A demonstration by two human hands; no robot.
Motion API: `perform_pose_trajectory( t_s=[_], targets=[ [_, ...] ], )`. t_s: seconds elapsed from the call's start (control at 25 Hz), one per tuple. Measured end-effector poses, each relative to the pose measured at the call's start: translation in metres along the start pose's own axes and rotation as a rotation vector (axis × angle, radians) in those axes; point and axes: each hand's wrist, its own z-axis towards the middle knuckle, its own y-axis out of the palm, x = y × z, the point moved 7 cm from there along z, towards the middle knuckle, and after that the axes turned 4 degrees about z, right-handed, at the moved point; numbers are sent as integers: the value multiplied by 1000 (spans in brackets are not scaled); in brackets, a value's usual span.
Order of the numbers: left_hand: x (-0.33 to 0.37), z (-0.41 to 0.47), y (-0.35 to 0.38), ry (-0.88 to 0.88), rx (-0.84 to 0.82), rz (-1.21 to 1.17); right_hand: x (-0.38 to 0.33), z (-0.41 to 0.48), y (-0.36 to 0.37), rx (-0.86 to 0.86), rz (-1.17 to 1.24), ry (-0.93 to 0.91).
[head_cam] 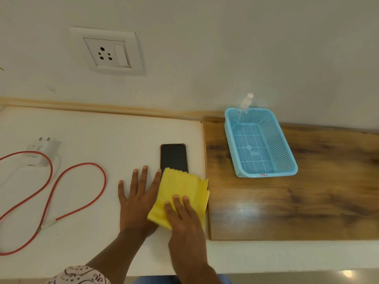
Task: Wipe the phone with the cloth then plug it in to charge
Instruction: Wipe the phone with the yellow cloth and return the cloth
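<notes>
The right hand [182, 218] lies flat on the yellow cloth [180, 193], gripping nothing, and should rub all along the phone [173, 156] while the open left hand [137, 199] steadies it.

home room | wall socket [108, 52] | white counter [92, 130] | wooden board [307, 201] | plastic basket [287, 160]

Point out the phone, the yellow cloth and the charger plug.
phone [173, 156]: head view, on the bare dark screen above the cloth.
yellow cloth [180, 185]: head view, on its upper middle, clear of the fingers.
charger plug [42, 151]: head view, on the white adapter body.
</notes>
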Motion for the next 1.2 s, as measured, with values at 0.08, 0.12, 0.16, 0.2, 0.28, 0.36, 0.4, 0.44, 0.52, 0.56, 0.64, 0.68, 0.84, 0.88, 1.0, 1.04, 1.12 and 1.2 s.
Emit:
perform_pose_trajectory(
  t_s=[0.08, 0.12, 0.16, 0.2, 0.28, 0.36, 0.4, 0.44, 0.52, 0.56, 0.64, 0.68, 0.84, 0.88, 1.0, 1.04, 1.12, 1.2],
  targets=[
    [-1, 1, 2, 5, 1, 3, -4, -1, -6, -4, 106, -65],
    [-2, 1, 2, -2, 14, -7, 3, 4, -19, 13, 259, -42],
    [-3, 1, 3, -21, 21, -28, 14, 13, -31, -39, 419, 41],
    [-4, 1, 3, -50, 18, -53, 26, 23, -44, -39, 524, 119],
    [-5, 1, 6, -90, 22, -67, 45, 57, -82, 121, 543, 204],
    [-6, 2, 8, -96, 30, -57, 52, 99, -119, 327, 433, 215],
    [-6, 3, 8, -97, 28, -51, 54, 119, -130, 391, 376, 221],
    [-7, 3, 8, -99, 29, -45, 55, 137, -130, 398, 317, 220],
    [-7, 3, 8, -104, 28, -42, 54, 166, -106, 250, 226, 230],
    [-7, 3, 8, -104, 27, -42, 50, 173, -82, 118, 154, 232],
    [-7, 2, 8, -100, 22, -43, 34, 170, -30, -88, -28, 188],
    [-7, 3, 9, -98, 16, -42, 25, 165, -11, -127, -95, 139],
    [-7, 3, 6, -85, 19, -54, 11, 130, 8, -147, -185, -126],
    [-6, 2, 6, -85, 20, -61, 18, 121, 4, -185, -179, -179],
    [-6, 1, 4, -92, 29, -66, 46, 97, -4, -219, -92, -74],
    [-5, 1, 4, -89, 33, -72, 46, 86, -2, -193, -69, 0],
    [-4, 1, 3, -70, 27, -95, 26, 66, 7, -98, -49, 43],
    [-4, 1, 2, -60, 16, -107, 7, 58, 9, -34, -87, -24]
  ],
)
